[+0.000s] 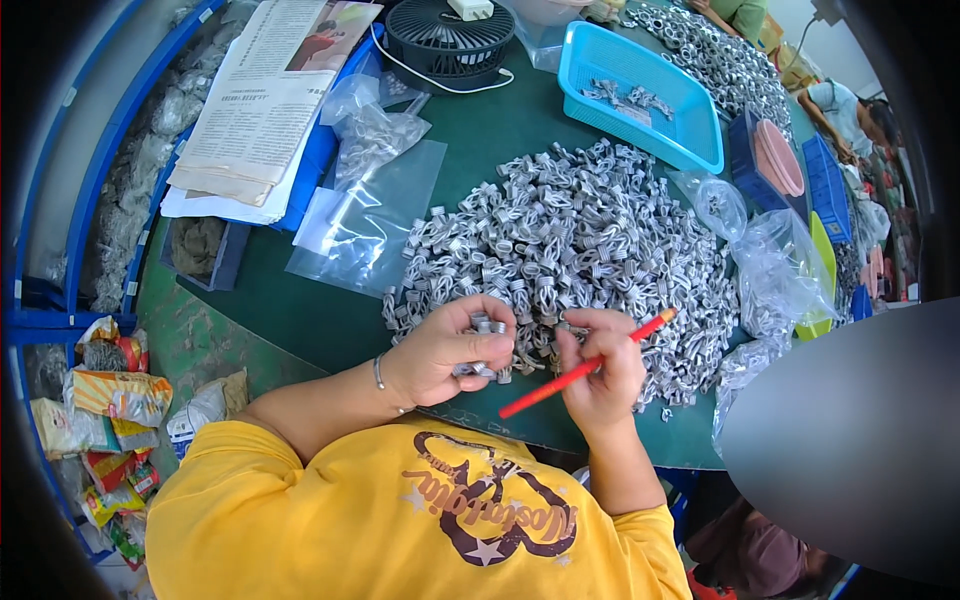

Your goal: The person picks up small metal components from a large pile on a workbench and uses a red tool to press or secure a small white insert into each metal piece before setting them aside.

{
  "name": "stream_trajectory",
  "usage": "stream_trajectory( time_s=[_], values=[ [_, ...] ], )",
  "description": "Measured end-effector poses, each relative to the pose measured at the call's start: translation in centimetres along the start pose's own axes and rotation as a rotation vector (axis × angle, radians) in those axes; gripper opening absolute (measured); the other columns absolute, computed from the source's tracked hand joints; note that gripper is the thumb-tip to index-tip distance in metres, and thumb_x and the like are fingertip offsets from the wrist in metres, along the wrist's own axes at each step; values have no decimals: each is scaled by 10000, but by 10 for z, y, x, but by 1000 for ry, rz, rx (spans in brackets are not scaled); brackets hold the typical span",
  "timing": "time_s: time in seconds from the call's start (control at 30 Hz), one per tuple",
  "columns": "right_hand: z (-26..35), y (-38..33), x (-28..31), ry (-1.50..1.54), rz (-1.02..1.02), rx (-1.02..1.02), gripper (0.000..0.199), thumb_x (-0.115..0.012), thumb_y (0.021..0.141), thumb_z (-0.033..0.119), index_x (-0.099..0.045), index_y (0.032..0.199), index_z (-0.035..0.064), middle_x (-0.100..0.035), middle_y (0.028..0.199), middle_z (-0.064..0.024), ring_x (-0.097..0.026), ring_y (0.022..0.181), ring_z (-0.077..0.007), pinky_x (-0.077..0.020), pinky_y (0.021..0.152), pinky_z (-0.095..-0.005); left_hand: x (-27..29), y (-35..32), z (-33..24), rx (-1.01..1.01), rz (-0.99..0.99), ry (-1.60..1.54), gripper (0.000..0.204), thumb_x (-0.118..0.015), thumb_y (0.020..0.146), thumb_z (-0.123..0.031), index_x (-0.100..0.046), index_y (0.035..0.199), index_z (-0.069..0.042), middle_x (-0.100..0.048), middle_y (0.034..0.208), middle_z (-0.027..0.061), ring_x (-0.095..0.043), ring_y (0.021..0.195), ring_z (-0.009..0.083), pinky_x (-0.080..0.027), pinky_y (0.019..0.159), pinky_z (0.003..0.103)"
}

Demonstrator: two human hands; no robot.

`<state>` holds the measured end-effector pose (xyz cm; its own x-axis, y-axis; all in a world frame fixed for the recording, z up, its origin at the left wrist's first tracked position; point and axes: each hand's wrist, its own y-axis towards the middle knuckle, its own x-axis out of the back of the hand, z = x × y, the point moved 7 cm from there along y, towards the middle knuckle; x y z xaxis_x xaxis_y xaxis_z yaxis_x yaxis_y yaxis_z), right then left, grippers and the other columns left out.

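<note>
Grey bin point(237, 252): brown bundle point(200, 245) inside. Left hand point(445, 345) curled round a few metal parts point(478, 368), near side of the pile point(590, 235). Right hand point(612, 372) grips red pencil point(545, 390); can't tell if fingertips pinch a part. Blue basket point(690, 118): few parts. Navy bin point(745, 150): pink tubs point(780, 160).

Parts point(570, 240): dull metal, ridged
Red stick point(547, 388): smooth, glossy
Worktop point(490, 128): smooth, low sheen
Basket point(690, 132) near worktop's far edge: glossy plastic
Bag point(785, 270) by its right edge: crinkled, shiny plastic
Newspaper point(255, 110): matt paper
Shirt point(330, 500): matt cloth
Bangle point(378, 373): polished metal
</note>
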<state>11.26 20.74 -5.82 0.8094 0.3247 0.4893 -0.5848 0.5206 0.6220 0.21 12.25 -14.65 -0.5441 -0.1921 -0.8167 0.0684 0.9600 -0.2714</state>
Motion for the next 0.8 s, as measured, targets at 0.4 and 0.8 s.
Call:
stream_trajectory(
  time_s=[0.4,0.8],
  values=[
    [-13,-1,-5,-69,5,-5,318,-705,641,-72,-442,774,46,-631,858,-139,-580,647,-262,-463,577,-335,-8,-2,-15,-51,-136,340,220,-640,817,-85,-551,1011,-29,-601,808,63,-576,625,103,-416,431,186],
    [-15,-19,6,538,-36,-232,313,-643,720,-124,-385,762,49,-618,958,-211,-589,681,-160,-503,592,-255,-32,-8,-35,-475,-116,1082,202,-685,771,-42,-614,956,0,-631,835,50,-614,625,86,-478,514,200]
  ],
)
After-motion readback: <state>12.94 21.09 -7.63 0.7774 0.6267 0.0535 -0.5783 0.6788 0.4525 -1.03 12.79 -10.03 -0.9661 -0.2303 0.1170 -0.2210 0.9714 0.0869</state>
